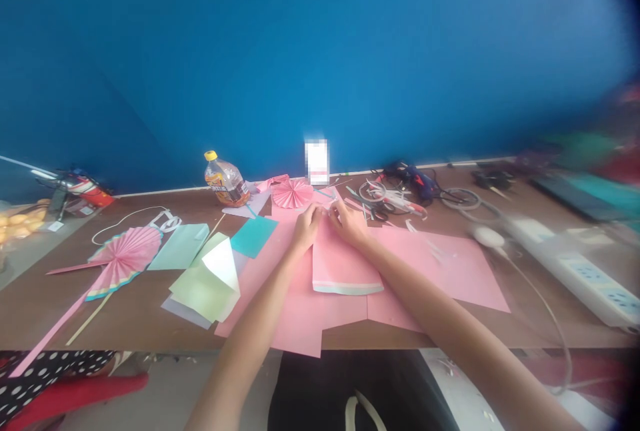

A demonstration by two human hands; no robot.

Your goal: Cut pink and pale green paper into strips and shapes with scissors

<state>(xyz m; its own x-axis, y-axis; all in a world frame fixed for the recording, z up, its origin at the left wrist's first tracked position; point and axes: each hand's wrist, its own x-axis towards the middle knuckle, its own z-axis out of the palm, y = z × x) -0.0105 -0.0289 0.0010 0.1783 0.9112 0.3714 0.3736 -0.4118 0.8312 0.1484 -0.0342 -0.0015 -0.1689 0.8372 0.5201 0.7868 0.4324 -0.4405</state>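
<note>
A pink paper (pixel 345 261) with a white and pale-teal band along its near edge lies in front of me, its near edge slightly curved. My left hand (pixel 306 225) has its fingers closed at the paper's far left corner. At the far right side, my right hand (pixel 349 223) pinches the same paper, its fingertips close to those of the left. What exactly lies between the fingertips is too small to make out. Beneath are larger pink sheets (pixel 295 324). Just beyond the hands rests a pleated pink paper fan (pixel 293 193).
To the left are another pink fan (pixel 125 254), a green sheet (pixel 207 284), a teal square (pixel 254 236) and a drink bottle (pixel 227 181). Scissors and cables (pixel 395 197) lie at the back right, near a white power strip (pixel 575 271). A blue wall (pixel 320 51) rises behind the brown table (pixel 45 291).
</note>
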